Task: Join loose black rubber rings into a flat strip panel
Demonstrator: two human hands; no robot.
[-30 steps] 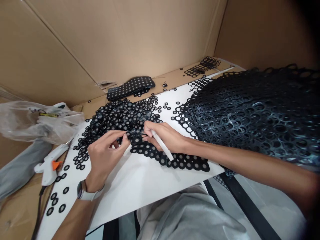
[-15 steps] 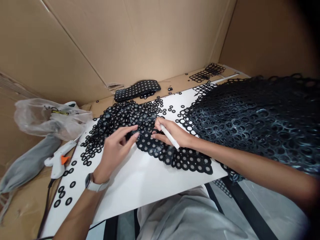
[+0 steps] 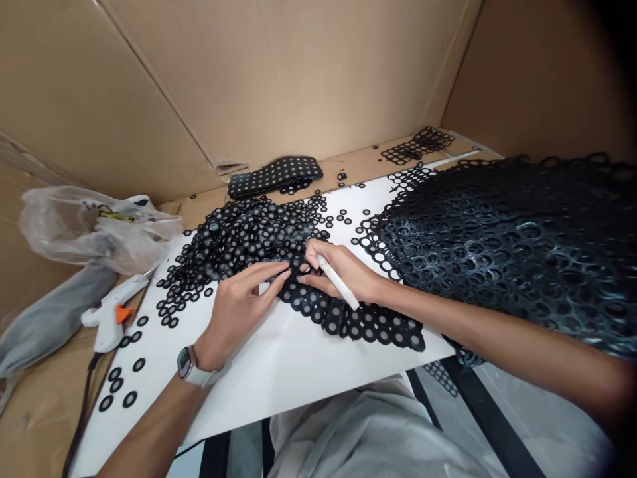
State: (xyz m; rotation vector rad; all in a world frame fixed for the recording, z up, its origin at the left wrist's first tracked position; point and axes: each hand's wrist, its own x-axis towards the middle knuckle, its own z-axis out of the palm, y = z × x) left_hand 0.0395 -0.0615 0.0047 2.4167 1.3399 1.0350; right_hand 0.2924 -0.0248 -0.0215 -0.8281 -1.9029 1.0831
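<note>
My left hand [image 3: 241, 299], with a watch at its wrist, has thumb and forefinger nearly together at the left end of a strip of joined black rings [image 3: 373, 324]. My right hand [image 3: 351, 269] keeps a white pen-like stick [image 3: 338, 282] tucked in its fingers, slanting down to the right. Its thumb and fingertips also meet the strip, just right of my left fingertips; what they pinch there is too small to make out. Behind both hands lies a heap of small black rings [image 3: 233, 232] on the white board [image 3: 259, 372].
On the right rises a large pile of black perforated sheets [image 3: 497, 252]. A white glue gun [image 3: 112, 315] with an orange trigger lies left, near a clear plastic bag [image 3: 60, 226] and a grey cloth bundle [image 3: 60, 312]. A folded ring strip [image 3: 273, 176] rests by the cardboard wall [image 3: 298, 79].
My left hand has shifted slightly right, and its thumb and forefinger have drawn closer together at the strip. The right hand stays near the same spot with the white stick. The view has shifted slightly.
</note>
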